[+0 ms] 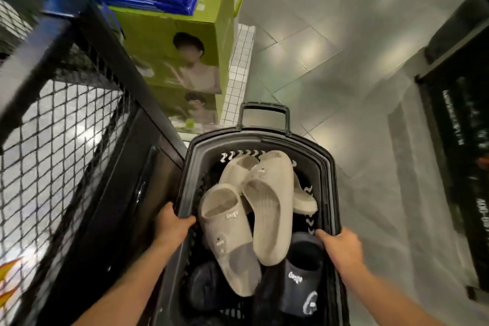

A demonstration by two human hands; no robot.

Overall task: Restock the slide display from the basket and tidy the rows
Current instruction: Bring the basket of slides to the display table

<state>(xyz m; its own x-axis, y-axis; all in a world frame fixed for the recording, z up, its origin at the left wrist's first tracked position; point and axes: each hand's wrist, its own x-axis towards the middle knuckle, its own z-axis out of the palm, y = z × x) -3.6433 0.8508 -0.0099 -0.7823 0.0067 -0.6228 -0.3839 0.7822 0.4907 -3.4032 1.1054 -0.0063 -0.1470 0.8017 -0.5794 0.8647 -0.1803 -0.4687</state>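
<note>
Gripping the basket (332, 180) by its two long rims: left hand (173, 225) curled over the left edge, right hand (341, 246) curled over the right edge, both clamped on the plastic and on nothing else. Holding between the two hands a loose heap of beige slides (267, 209), lying crosswise on one another, with dark slides (301, 272) lower in the load and nearer the wrists, one just beside the right hand. Ahead of both hands, a pull handle (263, 107) standing up at the far end. Left of the left hand, a black mesh rack (53, 153) and, further ahead, stacked green boxes (169, 34); right of the right hand, grey tiled floor (344, 87). No slide display to be made out here.

Judging by this, at the carrying step, with restocking not yet begun. Next, probably: bringing the load up to the display, setting it down, freeing one hand and lifting the top beige pair first, matching lefts to rights before placing.
</note>
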